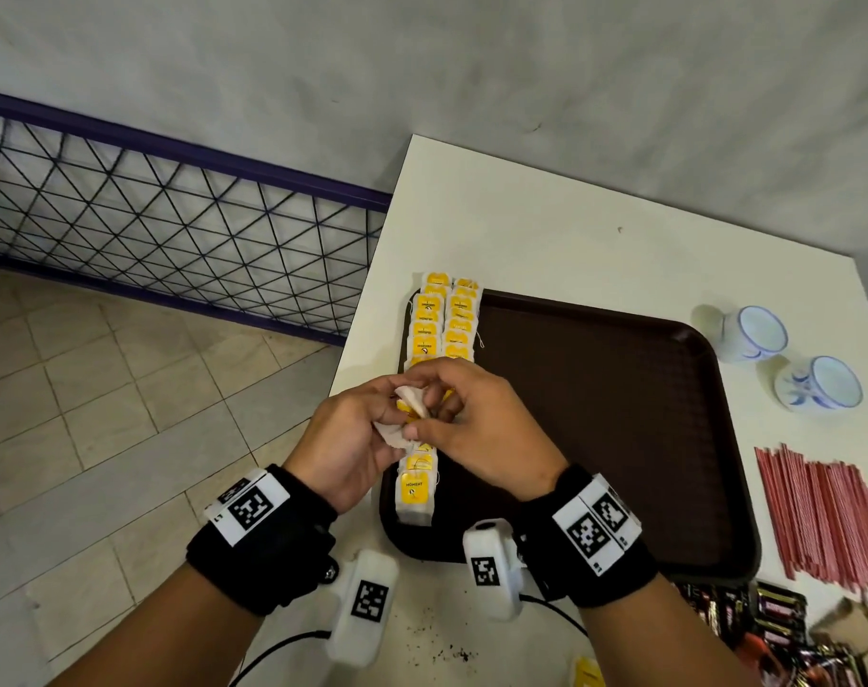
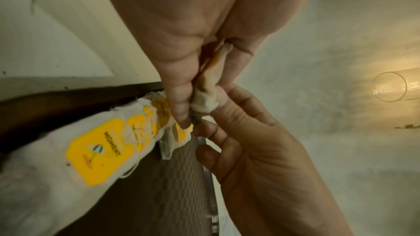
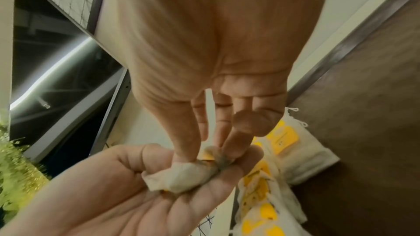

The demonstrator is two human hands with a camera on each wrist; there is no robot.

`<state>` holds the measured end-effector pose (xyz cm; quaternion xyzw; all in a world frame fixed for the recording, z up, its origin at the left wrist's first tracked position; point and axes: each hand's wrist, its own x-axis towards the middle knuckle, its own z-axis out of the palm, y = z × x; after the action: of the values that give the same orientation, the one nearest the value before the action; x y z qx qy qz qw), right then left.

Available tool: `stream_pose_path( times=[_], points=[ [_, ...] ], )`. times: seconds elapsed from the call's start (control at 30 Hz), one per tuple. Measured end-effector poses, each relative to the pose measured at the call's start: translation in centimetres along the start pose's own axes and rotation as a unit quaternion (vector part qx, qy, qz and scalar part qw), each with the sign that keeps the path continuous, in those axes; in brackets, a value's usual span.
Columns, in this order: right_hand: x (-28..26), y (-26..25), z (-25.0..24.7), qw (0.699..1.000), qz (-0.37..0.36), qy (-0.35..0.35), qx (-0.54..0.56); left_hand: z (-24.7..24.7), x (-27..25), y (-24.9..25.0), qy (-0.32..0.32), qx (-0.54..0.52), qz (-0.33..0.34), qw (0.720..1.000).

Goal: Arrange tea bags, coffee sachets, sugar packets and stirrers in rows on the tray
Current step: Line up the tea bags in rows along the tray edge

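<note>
The white surface (image 1: 546, 230) is carrying everything, with a tiled floor and a dark wire fence (image 1: 174, 225) lying beyond its left edge. A dark brown tray (image 1: 620, 438) is sitting on it, taking up the middle. Along the tray's left side two rows of tea bags (image 1: 442, 324) with yellow tags are lying side by side, overlapping one another, the far ones reaching over the tray's rim. To the right of the tray a bundle of red stirrers (image 1: 823, 513) is lying on the surface, and two white cups with blue markings (image 1: 789, 364) are standing beyond it. Dark sachets (image 1: 769, 632) are piled at the near right corner. Above the tea bag rows, the left hand (image 1: 352, 438) and the right hand (image 1: 476, 423) are meeting over a single crumpled tea bag (image 1: 412, 414). The fingers (image 3: 195, 141) of both hands are curling in and pinching it from opposite sides, holding it clear of the rows beneath.
</note>
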<state>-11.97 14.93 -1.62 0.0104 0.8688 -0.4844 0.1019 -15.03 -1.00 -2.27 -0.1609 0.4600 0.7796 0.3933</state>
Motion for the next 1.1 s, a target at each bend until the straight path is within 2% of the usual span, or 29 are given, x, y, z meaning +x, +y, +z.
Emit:
stream_pose_path(
  times=[0.27,0.37,0.57,0.73,0.83,1.1],
  points=[
    [-0.1,0.6,-0.9,1.0,0.001,-0.021,-0.009,-0.3,0.2,-0.5,-0.005,0.052,0.01,0.999],
    [0.0,0.8,-0.7,1.0,0.003,0.002,-0.017,-0.2,0.3,-0.5,0.009,0.092,0.02,0.996],
    [-0.1,1.6,-0.8,0.998,-0.002,0.065,-0.017,-0.5,0.9,-1.2,0.048,0.216,0.076,0.972],
    [-0.7,2.1,-1.4,0.999,-0.016,0.021,0.027,-0.5,1.1,-1.2,0.066,0.264,0.138,0.952],
    [-0.9,2.2,-1.6,0.998,-0.024,0.039,0.039,-0.4,1.1,-1.2,0.076,0.298,0.175,0.935],
    [-1.7,1.4,-2.3,0.992,0.025,0.012,0.126,-0.3,1.0,-1.4,0.085,0.33,0.226,0.912]
  ],
)
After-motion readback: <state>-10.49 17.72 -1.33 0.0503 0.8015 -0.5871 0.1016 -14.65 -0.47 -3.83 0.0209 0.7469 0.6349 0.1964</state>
